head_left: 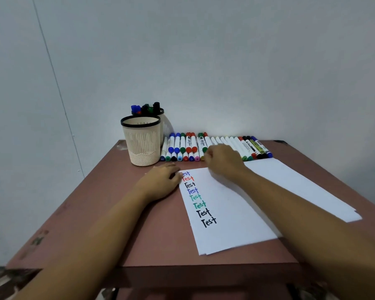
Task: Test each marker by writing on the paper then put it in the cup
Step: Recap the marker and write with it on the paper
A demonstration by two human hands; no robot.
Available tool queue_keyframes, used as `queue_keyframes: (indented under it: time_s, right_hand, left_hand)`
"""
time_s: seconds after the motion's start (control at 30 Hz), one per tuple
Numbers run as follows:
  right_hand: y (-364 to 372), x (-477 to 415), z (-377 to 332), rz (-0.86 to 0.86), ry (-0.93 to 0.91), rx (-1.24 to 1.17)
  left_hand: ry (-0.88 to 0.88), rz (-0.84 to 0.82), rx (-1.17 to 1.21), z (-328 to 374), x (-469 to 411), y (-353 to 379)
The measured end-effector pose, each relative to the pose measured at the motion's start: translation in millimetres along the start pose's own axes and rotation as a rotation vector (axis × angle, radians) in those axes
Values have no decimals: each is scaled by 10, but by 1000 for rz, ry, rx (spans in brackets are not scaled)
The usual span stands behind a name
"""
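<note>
Soft, even, fairly dim light fills the scene, with a cool grey cast on the wall. The wall is palest just above the far edge of the table and darkens toward the upper corners. The white paper is the brightest thing, free of glare, and its written words are crisp. The right hand is smeared at the knuckles and casts a faint, soft-edged shadow on the sheet. A darker shadow lies beneath the table's near edge. The wide lens bows the wall seam at the left, splays the table's side edges and swells everything at the bottom corners. Print on the markers is too soft to read.
</note>
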State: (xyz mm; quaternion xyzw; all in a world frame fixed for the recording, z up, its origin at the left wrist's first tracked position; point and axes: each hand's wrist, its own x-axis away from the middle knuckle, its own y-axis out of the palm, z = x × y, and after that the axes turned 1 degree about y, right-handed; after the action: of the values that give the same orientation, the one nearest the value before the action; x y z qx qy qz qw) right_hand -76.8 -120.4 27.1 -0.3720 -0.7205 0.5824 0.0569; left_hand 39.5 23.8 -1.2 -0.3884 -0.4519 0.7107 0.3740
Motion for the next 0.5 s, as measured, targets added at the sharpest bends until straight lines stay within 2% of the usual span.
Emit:
queue_keyframes:
  time_s: [0.1,0.23,0.37,0.5]
  right_hand:
    - [-2,-305,38,58,119,66]
    - [74,-453,40,-1,259,159]
    - [221,-530,30,-29,301,179]
    - [275,-571,8,23,337,132]
  left_hand:
    - [1,1,6,-12,-7,14]
    - [-11,2,8,-36,-19,28]
    - [3,8,4,-24,-16,27]
    - [-4,1,3,-27,-15,32]
